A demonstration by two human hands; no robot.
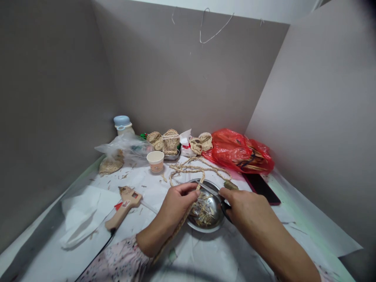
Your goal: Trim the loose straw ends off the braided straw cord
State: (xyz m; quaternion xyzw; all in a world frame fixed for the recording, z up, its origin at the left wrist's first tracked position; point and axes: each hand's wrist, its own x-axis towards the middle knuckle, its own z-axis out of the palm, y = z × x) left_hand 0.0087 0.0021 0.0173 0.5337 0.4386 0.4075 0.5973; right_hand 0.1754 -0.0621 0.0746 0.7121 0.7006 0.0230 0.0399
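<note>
My left hand [179, 201] pinches a braided straw cord [201, 178] over the left rim of a metal bowl. The cord runs on below the hand toward my sleeve, and its far part lies in loops on the table. In my right hand [243, 203] is a pair of scissors [209, 189] with black handles; the blades point left, close to the cord at my left fingertips. Whether the blades touch the cord I cannot tell. Beneath both hands, the metal bowl [205, 229] holds short straw clippings [203, 211].
A glue gun [125, 209] with a cable lies left, near white paper [85, 211]. Behind stand a paper cup [155, 161], a blue-lidded bottle [122, 124], a clear plastic bag [132, 145] and woven straw pieces [170, 141]. A red bag [235, 150] and dark phone [261, 188] lie right.
</note>
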